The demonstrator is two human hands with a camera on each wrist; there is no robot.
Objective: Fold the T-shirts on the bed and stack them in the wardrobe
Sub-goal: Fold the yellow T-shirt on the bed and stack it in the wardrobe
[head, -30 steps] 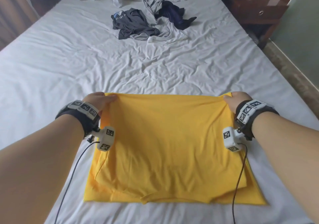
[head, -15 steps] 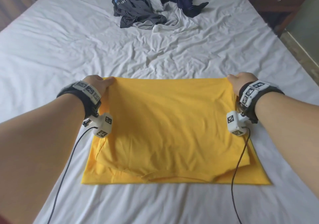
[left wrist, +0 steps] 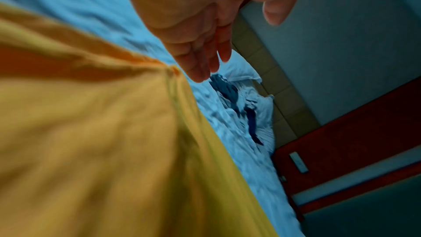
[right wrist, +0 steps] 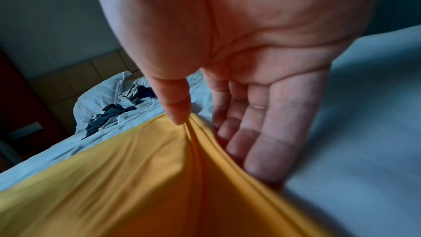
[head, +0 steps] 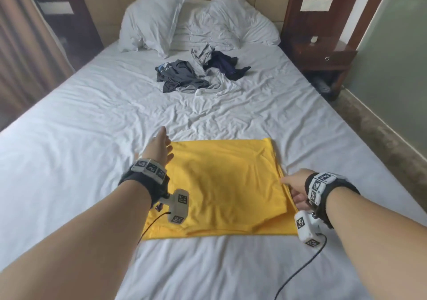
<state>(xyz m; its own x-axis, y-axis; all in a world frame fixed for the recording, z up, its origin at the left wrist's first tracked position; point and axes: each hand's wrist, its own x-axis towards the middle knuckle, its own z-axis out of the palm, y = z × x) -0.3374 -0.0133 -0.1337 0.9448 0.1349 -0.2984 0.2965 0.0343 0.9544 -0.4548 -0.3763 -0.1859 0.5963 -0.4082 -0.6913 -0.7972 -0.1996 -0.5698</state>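
A yellow T-shirt (head: pixel 219 188) lies folded into a rectangle on the white bed (head: pixel 69 161), close to me. My left hand (head: pixel 160 148) hovers open over the shirt's far left corner, fingers straight and holding nothing; the left wrist view shows the left hand (left wrist: pixel 214 48) above the yellow T-shirt (left wrist: pixel 102 133). My right hand (head: pixel 293 191) is at the middle of the shirt's right edge. In the right wrist view the right hand (right wrist: pixel 212 127) has its thumb on top of a raised ridge of the yellow T-shirt (right wrist: pixel 136 178) and its fingers slid under it, pinching the edge.
A heap of unfolded shirts lies further up the bed: a dark grey one (head: pixel 180 77), a light grey one (head: pixel 203 54), a navy one (head: pixel 227 67). Pillows (head: pixel 157 22) lean on the headboard. A wooden nightstand (head: pixel 323 54) stands at the right, a curtain (head: pixel 23 50) at the left.
Both hands let go of the shirt's far corners. The left hand opened and lifted over the far left corner. The right hand slid nearer along the right edge. The head view tilted up.
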